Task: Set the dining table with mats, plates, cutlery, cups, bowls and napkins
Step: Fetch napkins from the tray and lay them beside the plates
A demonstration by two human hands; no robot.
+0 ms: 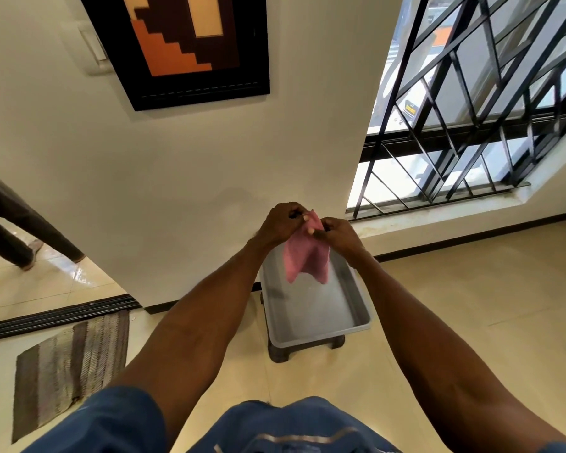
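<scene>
A pink cloth napkin hangs in the air in front of me, pinched at its top edge by both hands. My left hand grips the top left of the cloth and my right hand grips the top right, the two hands almost touching. The napkin's lower corners dangle over a grey plastic tub, which looks bare inside and rests on a dark low stool against the wall. No table, plates or cutlery are in view.
A cream wall with a framed picture rises straight ahead. A barred window is at the right. A striped floor mat lies at the lower left by a doorway track. Another person's legs stand at the far left.
</scene>
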